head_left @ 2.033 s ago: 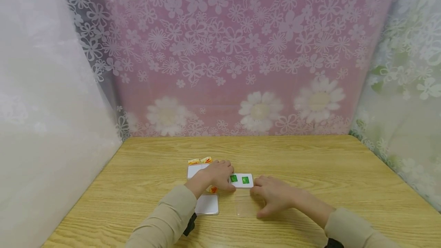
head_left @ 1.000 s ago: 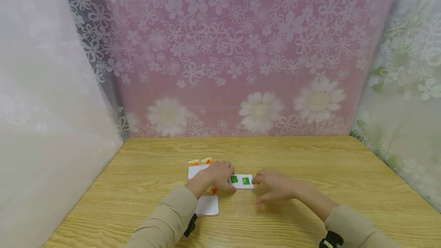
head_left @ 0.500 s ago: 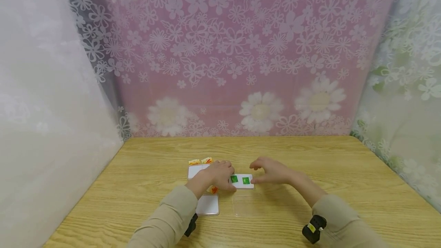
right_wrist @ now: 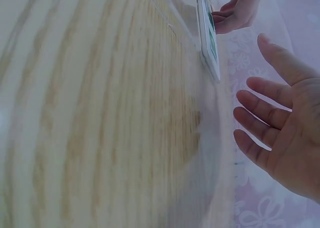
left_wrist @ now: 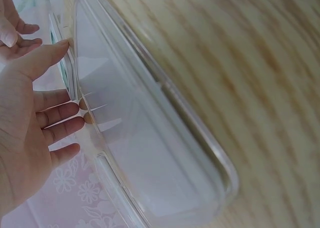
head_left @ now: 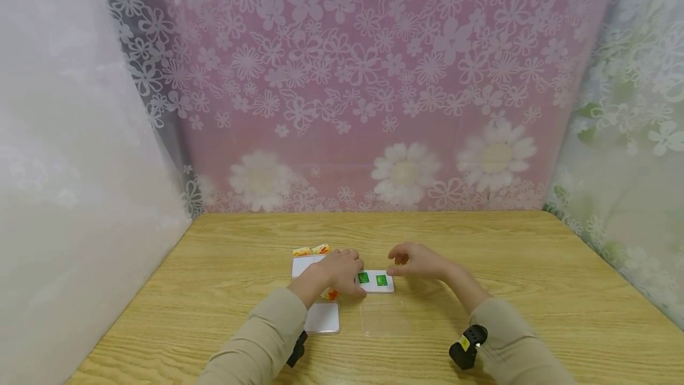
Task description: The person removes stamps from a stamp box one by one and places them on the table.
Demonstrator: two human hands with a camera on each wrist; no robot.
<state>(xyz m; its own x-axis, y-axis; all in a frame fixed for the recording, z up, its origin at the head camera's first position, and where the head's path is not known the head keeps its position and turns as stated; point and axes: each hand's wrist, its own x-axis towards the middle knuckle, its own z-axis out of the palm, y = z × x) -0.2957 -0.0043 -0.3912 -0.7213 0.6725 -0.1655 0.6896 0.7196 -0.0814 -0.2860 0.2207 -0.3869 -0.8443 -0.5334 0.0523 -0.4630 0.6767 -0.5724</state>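
Note:
A flat white tile [head_left: 375,283] with two green pictures on its face lies on the table. My left hand [head_left: 338,272] holds its left end, thumb at the near corner and fingers at the far one; in the left wrist view the thumb [left_wrist: 50,55] sits right at the tile's edge. To the right, my right hand [head_left: 419,260] hovers by the tile's far right corner, fingers spread and relaxed, nothing in them. In the right wrist view those fingers [right_wrist: 260,118] are apart from the tile [right_wrist: 209,37].
A thin clear plastic piece [head_left: 382,318] lies in front of the tile. On the left are a white box [head_left: 322,318] with a clear rim and another white box [head_left: 302,264] behind it. Small yellow-red pieces [head_left: 321,249] sit at the back; one more [head_left: 329,294] shows under the left wrist.
My right hand has risen from the tile's right end and clear piece, moving back and slightly left. My left hand and the tile have stayed nearly still.

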